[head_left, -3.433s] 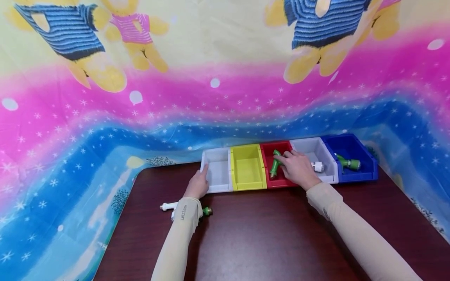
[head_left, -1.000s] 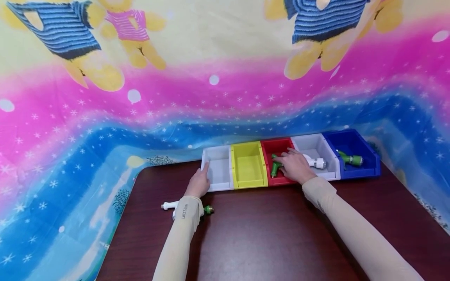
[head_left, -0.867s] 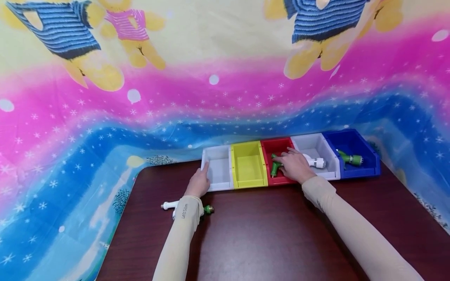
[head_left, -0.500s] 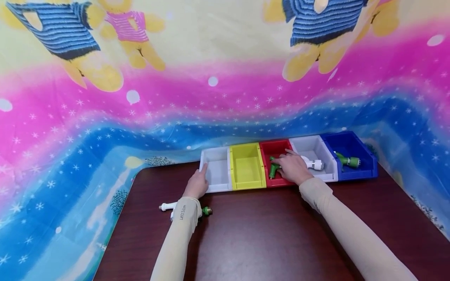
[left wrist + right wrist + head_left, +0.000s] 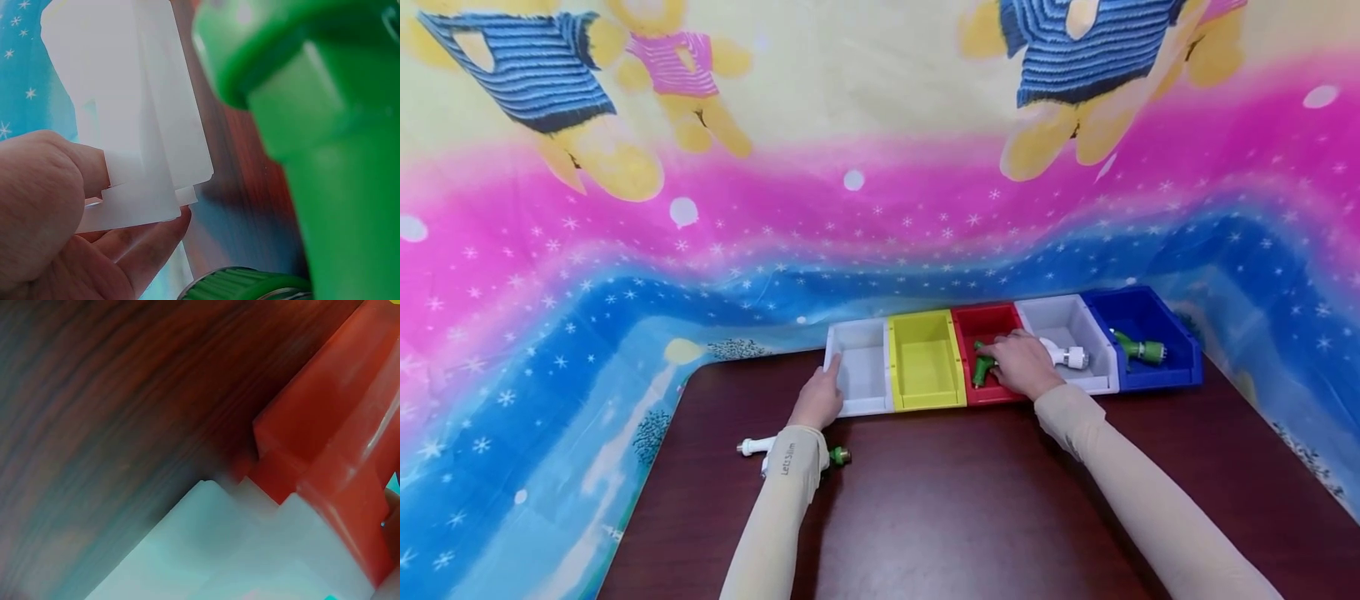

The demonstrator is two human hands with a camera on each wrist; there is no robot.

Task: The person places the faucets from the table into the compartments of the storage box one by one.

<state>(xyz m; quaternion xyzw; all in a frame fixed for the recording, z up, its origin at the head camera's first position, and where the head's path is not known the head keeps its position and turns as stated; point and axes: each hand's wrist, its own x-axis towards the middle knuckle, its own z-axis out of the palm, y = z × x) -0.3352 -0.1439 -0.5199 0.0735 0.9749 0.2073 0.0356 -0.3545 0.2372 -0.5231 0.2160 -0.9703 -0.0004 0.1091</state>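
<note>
My left hand (image 5: 817, 398) grips the side wall of the leftmost white bin (image 5: 863, 411). In the left wrist view the left hand (image 5: 81, 231) has thumb and fingers on opposite sides of the white wall (image 5: 125, 125). My right hand (image 5: 1024, 363) is over the red bin (image 5: 988, 310), beside its divider with a white bin (image 5: 1063, 304). Its fingertips touch a green nozzle (image 5: 980, 369) in the red bin; the hand covers the rest of the nozzle, so its hold is unclear. The right wrist view shows only a sliver of fingers behind the red wall (image 5: 337, 444).
A yellow bin (image 5: 927, 402) adjoins the red one. A white nozzle (image 5: 1072, 357) lies in the right white bin, a green nozzle (image 5: 1146, 351) in the blue bin (image 5: 1195, 354). By the left forearm, a white nozzle (image 5: 755, 447) and a green one (image 5: 839, 456) lie on the table.
Since the oldest view, the green nozzle has shifted down and left within the red bin, and my right hand has moved slightly left. Its raised fingers have drawn in. The left hand keeps its grip.
</note>
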